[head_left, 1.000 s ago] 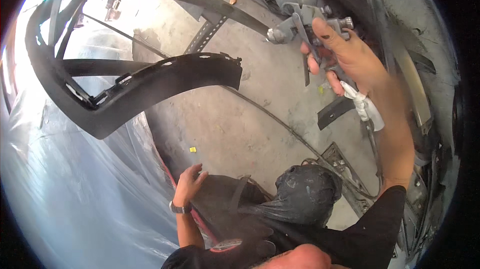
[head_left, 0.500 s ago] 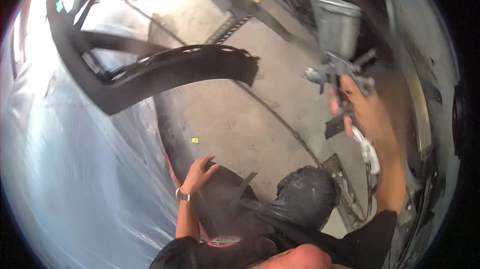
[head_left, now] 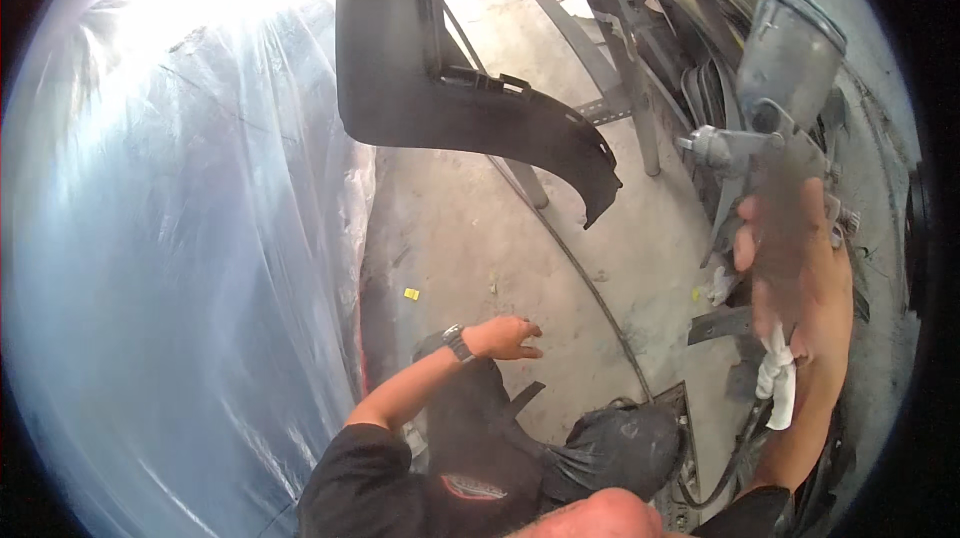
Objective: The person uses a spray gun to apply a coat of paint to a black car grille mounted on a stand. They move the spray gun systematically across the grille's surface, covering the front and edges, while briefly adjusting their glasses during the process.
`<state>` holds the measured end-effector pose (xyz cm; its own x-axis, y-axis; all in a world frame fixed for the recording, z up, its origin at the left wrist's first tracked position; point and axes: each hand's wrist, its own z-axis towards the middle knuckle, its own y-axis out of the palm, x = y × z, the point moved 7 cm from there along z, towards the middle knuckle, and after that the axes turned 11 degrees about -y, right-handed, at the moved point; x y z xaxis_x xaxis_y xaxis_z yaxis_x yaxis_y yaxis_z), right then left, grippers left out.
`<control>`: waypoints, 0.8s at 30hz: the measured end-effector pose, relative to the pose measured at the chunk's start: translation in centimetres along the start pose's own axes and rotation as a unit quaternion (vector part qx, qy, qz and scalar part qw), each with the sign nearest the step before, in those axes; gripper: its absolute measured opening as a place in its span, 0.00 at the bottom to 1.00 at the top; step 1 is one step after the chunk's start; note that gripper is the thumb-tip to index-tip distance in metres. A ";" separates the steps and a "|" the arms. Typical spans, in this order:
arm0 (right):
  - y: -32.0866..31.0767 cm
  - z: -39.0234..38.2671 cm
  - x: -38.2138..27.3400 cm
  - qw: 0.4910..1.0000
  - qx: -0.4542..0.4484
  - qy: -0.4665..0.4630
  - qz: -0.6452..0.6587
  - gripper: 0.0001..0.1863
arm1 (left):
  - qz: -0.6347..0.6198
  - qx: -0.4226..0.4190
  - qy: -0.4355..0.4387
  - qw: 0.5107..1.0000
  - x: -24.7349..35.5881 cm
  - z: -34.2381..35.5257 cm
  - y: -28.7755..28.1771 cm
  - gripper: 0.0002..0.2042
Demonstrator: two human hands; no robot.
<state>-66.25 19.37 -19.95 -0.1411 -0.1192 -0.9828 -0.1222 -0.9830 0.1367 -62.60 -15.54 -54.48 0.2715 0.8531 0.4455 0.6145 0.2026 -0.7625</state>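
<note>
My right hand (head_left: pixel 825 283) is wrapped round the handle of a gravity-feed spray gun (head_left: pixel 735 150), held up at the right. A grey metal cup (head_left: pixel 792 48) sits on top of the gun, and its nozzle faces left. White wrapping (head_left: pixel 776 378) covers the hose joint below the handle. My left hand (head_left: pixel 503 338), with a watch at the wrist, hangs over my leg, fingers loosely bent and apart, holding nothing. Ahead of me stands a dark curved car bumper cover (head_left: pixel 470 128), apart from both hands. A blurred dark patch hides part of my right hand.
Clear plastic sheeting (head_left: pixel 200 238) drapes the whole left side. A dark hose (head_left: pixel 575 253) runs across the concrete floor (head_left: pixel 450 228). Metal stand legs (head_left: pixel 640 118) rise behind the bumper cover. More dark car parts (head_left: pixel 705 88) lean along the right wall. A yellow scrap (head_left: pixel 411 294) lies on the floor.
The spray gun has moved right with my right hand. My left hand has shifted right, away from the sheeting. The view has turned, so the bumper cover appears farther right.
</note>
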 end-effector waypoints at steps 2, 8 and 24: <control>1.6 -0.9 -0.7 0.998 -0.017 -0.036 0.038 0.35 | 0.024 -0.043 -0.014 0.999 3.3 0.8 -0.9 0.28; 6.5 -5.9 -2.2 0.988 0.025 -0.131 0.076 0.39 | 0.055 -0.058 0.047 0.996 7.9 0.5 -2.5 0.25; 5.8 -11.0 5.9 0.987 0.106 0.024 -0.122 0.38 | 0.097 -0.057 0.244 0.963 13.7 -9.2 1.2 0.27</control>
<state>-57.04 11.41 -26.36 -0.0367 0.1058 -0.9937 -0.3494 -0.9330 -0.0864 -51.36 -8.03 -45.02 0.6880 0.5367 0.4884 0.5871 -0.0160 -0.8094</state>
